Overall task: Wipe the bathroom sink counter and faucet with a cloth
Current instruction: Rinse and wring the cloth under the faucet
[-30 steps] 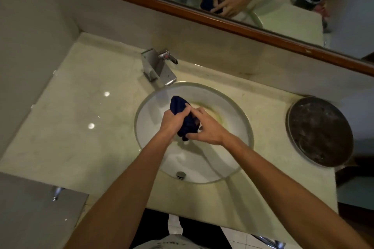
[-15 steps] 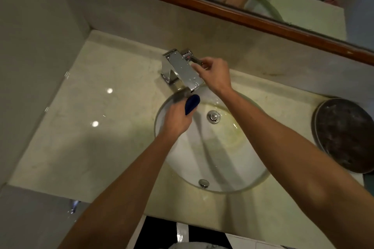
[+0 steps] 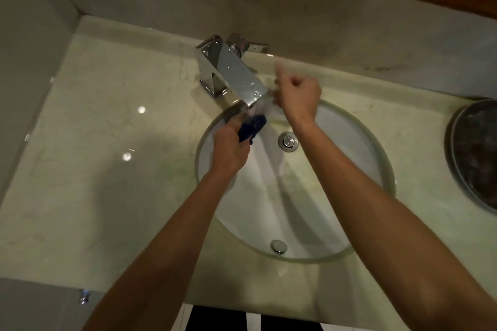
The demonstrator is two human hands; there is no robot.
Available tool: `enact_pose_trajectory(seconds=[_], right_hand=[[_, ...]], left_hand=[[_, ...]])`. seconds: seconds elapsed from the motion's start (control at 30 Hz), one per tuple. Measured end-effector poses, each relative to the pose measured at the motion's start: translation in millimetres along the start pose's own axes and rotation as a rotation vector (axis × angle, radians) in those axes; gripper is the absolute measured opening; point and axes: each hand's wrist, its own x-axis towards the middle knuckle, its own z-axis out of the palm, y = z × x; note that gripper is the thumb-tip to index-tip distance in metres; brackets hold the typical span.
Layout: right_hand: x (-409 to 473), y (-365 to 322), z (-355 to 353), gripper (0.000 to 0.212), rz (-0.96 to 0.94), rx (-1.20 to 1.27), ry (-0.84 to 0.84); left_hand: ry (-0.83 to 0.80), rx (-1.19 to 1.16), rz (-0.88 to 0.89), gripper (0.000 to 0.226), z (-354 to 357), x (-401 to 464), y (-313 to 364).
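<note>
Head view: the cloth [image 3: 252,126] is dark blue, bunched into a small wad, poking out of your left hand [image 3: 231,148] toward the counter's back edge, long axis running roughly front-to-back with a slight rightward lean. It sits over the sink [image 3: 371,158] at the bowl's back-left rim, just under the faucet [image 3: 231,72] spout tip. Your left hand grips it, fingers curled round it. Faucet is square chrome, spotted with droplets, its spout angled down toward the bowl's right; handle behind it points right. Your right hand [image 3: 298,94] is blurred, fingers curled in, holding nothing visible, just right of the spout. No readable writing anywhere. Counter [image 3: 94,156] is pale glossy marble.
</note>
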Motion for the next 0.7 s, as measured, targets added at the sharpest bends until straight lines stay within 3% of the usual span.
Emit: enact_pose_trajectory(seconds=[0.07, 0.13, 0.2, 0.27, 0.37, 0.5, 0.53, 0.6, 0.7], right_hand=[[-14, 32, -4, 0.063, 0.259, -0.106, -0.053], [-28, 57, -2, 0.076, 0.591, -0.056, -0.33], [-37, 75, 7, 0.095, 0.865, 0.27, -0.68], [-43, 84, 18, 0.101, 0.943, 0.669, -0.842], [-41, 85, 28, 0.082, 0.934, 0.952, -0.847], [-32, 96, 37, 0.019, 0.757, 0.814, -0.806], [-31, 102, 38, 0.015, 0.716, 0.728, -0.778], [-30, 116, 34, 0.027, 0.596, 0.527, -0.69], [-32, 127, 22, 0.03, 0.306, 0.232, -0.653]], left_hand=[[-0.012, -0.033, -0.037, 0.047, 6, 2, -8], [0.012, -0.039, -0.01, 0.041, 11, -3, -9], [0.042, 0.001, 0.088, 0.037, 16, -15, -6], [0.048, -0.065, 0.138, 0.044, 20, -26, 0], [-0.031, -0.107, 0.173, 0.057, 23, -41, -4], [-0.035, -0.061, 0.093, 0.061, 18, -58, 0], [0.014, -0.108, 0.058, 0.057, 18, -59, 4], [0.119, -0.183, -0.083, 0.047, 21, -50, 10], [0.05, -0.339, -0.421, 0.076, 28, -19, 11]])
